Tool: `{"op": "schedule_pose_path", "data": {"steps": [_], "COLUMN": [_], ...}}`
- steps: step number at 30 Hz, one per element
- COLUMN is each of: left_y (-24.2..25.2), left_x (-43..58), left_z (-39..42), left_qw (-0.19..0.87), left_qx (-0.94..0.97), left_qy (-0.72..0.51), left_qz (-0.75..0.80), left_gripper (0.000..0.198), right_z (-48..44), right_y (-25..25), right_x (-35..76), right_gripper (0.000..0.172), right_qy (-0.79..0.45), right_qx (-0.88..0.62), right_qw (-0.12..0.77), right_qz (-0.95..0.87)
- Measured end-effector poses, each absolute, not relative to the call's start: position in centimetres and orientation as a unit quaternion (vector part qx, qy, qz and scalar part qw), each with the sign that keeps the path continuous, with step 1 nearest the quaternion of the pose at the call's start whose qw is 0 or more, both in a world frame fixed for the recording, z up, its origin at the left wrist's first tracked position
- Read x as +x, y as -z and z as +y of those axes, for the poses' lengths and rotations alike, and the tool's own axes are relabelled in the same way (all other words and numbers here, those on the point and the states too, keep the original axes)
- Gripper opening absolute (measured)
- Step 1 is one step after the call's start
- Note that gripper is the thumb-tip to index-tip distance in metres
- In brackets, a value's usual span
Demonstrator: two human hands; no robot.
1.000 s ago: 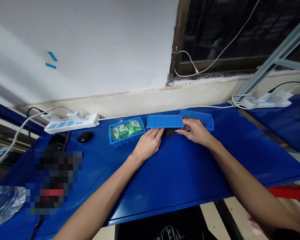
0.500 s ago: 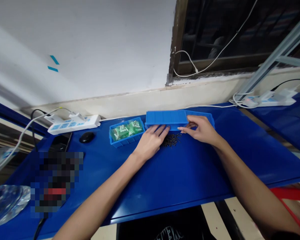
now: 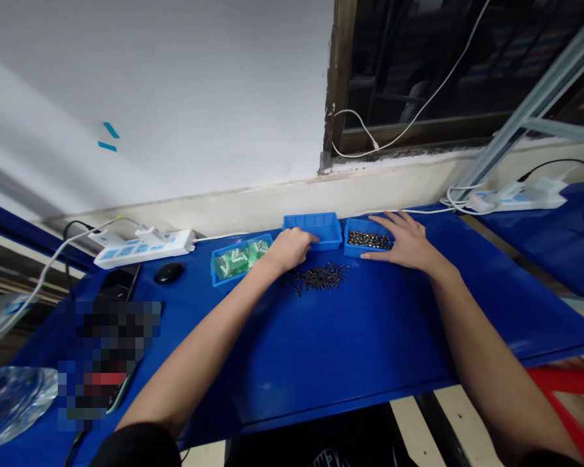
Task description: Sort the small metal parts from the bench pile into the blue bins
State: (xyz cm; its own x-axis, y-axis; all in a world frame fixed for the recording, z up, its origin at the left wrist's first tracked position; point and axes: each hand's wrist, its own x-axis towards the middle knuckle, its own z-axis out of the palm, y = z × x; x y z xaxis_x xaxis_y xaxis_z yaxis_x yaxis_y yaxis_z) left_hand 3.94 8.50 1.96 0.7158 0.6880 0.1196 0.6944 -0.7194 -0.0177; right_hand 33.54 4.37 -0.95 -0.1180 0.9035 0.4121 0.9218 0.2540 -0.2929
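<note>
My left hand is closed with curled fingers at the front left edge of an upright blue plastic bin. Part of that edge is hidden behind the hand. My right hand is spread around the right end of a second blue bin, thumb at its front and fingers along its back. Small metal screws lie inside that bin. On the table in front of the bins is a loose pile of dark screws.
A third blue bin holds green-and-white packets at left. Farther left are a black mouse, a white power strip and a phone. Another power strip sits at the far right by a metal post.
The bin that was tipped over the table now stands upright, and more of the dark screw pile shows. My right hand has moved right to the bin of metal screws.
</note>
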Motion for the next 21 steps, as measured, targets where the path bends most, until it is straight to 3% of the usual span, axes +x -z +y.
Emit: {"op": "schedule_pose_path", "data": {"steps": [8, 21], "left_y": [-3.1, -1.9], "left_x": [3.0, 2.8], "left_z": [6.2, 9.2], "left_qw": [-0.08, -0.069], "left_qx": [-0.958, -0.94], "left_qy": [0.056, 0.097], "left_qz": [-0.271, -0.321], "left_gripper": [0.03, 0.03], "right_z": [4.7, 3.1], "right_y": [0.9, -2.0], "right_x": [34.3, 33.6], "right_gripper": [0.085, 0.088], "right_qy": [-0.048, -0.238], "right_qx": [-0.588, -0.513], "right_qw": [0.297, 0.44], "right_qz": [-0.751, -0.698]}}
